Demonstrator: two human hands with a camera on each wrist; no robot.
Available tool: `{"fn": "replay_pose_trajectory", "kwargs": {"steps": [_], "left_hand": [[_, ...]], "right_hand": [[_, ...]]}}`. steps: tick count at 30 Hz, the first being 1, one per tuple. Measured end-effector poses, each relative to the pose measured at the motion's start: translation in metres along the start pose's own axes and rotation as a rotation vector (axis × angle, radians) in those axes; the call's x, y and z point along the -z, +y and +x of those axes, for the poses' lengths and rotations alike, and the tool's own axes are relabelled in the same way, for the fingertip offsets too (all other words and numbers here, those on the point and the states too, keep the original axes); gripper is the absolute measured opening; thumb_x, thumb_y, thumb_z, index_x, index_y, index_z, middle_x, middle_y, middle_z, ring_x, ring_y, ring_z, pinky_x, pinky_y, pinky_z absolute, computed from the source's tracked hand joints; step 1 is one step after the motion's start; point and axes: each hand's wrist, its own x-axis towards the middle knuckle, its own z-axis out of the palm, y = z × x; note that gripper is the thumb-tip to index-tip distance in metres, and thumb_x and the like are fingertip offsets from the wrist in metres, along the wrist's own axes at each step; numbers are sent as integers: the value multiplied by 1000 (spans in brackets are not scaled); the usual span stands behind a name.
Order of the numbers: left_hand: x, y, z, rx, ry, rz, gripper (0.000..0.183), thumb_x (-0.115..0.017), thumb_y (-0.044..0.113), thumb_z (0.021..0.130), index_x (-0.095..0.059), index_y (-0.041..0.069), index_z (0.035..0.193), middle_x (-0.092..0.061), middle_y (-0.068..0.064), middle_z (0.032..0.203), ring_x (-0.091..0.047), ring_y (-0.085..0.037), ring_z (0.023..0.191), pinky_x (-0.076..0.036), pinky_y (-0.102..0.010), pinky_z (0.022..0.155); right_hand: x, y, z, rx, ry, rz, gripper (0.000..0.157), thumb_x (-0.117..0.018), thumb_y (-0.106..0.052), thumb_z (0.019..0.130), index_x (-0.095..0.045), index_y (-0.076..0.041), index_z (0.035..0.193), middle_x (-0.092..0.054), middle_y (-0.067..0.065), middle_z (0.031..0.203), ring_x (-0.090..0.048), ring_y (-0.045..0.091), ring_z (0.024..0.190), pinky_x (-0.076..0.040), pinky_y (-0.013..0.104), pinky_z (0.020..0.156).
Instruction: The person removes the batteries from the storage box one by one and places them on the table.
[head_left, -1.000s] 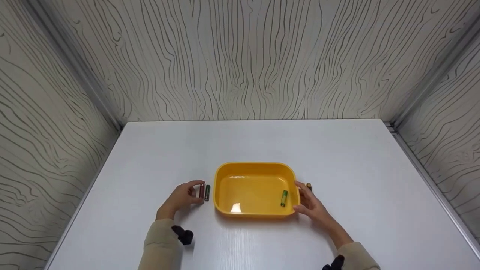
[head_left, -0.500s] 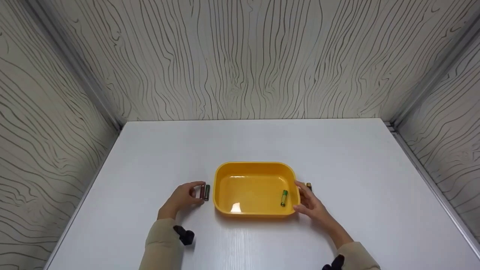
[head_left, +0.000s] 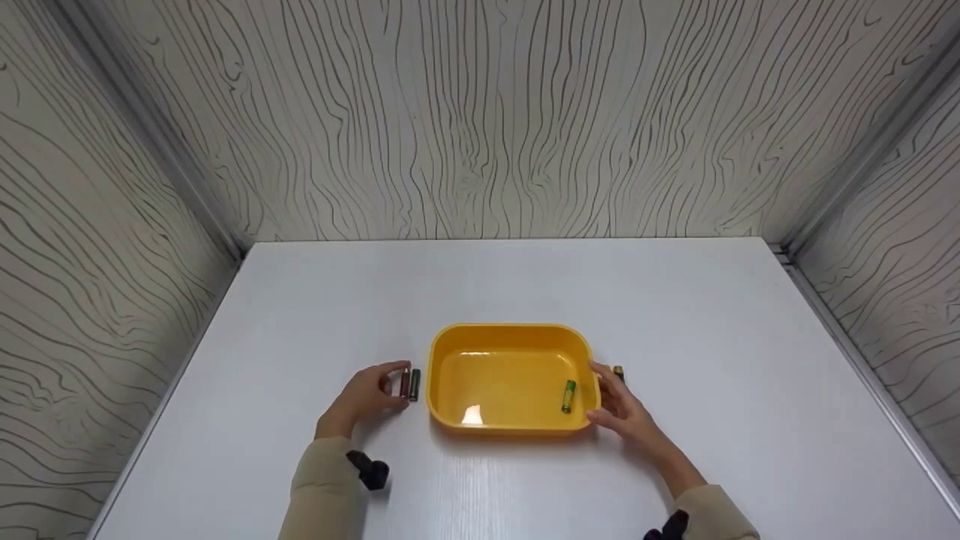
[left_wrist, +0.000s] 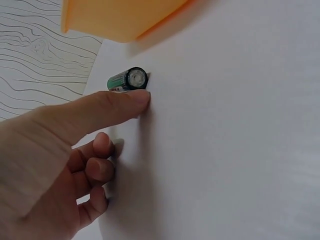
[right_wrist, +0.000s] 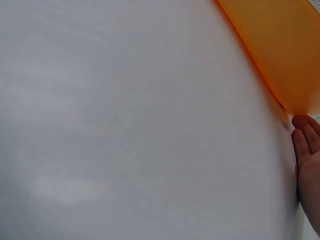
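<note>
In the head view my left hand point(head_left: 367, 394) pinches a dark red battery point(head_left: 405, 383) by its two ends, thumb at the near end and index finger at the far end. Right beside it lies a dark green battery point(head_left: 415, 385); in the left wrist view, the green battery point(left_wrist: 128, 79) shows its flat metal end just past the thumb. My right hand point(head_left: 626, 412) rests its fingertips against the right side of a yellow plastic tray point(head_left: 510, 431), fingers fairly straight. Inside the tray, toward the right, sits a green-and-yellow battery point(head_left: 568, 397).
Another battery point(head_left: 619, 373) with a gold-coloured end lies right of the tray, partly hidden by my right hand. Everything stands on a white table point(head_left: 480, 285). Wood-patterned panels point(head_left: 480, 150) rise behind it and at both sides.
My left hand has shifted slightly right, bringing the red battery closer alongside the green one. The right hand and the tray have stayed where they were.
</note>
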Motion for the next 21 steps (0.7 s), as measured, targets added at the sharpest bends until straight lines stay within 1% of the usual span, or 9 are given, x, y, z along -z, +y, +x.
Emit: {"fn": "replay_pose_trajectory", "kwargs": {"steps": [5, 12, 18, 21], "left_hand": [[3, 3, -2, 28, -13, -6, 64, -79, 8, 78, -57, 17, 137, -51, -2, 80, -46, -16, 74, -41, -26, 68], [5, 0, -2, 4, -21, 5, 67, -80, 6, 76, -55, 13, 138, -52, -2, 80, -47, -15, 72, -42, -25, 66], [5, -1, -1, 2, -21, -8, 67, -80, 4, 76, -55, 12, 138, -52, -2, 79, -46, -15, 72, -42, -25, 68], [5, -1, -1, 12, -17, -13, 67, -80, 5, 76, -56, 13, 138, -51, -2, 79, -46, -15, 73, -42, -26, 69]], "right_hand": [[0, 1, 0, 6, -1, -2, 73, -59, -1, 92, -19, -2, 153, -38, 33, 144, -55, 2, 118, -41, 10, 99], [0, 1, 1, 11, -10, 18, 73, -58, -1, 93, -17, -1, 153, -37, 35, 143, -55, 2, 117, -43, 12, 98], [0, 1, 1, 8, -4, 7, 73, -58, -1, 93, -18, -1, 153, -37, 34, 144, -55, 1, 117, -42, 11, 98], [-1, 1, 0, 10, -3, 2, 72, -59, -2, 93, -19, -1, 153, -38, 34, 143, -55, 1, 116, -42, 11, 98]]}}
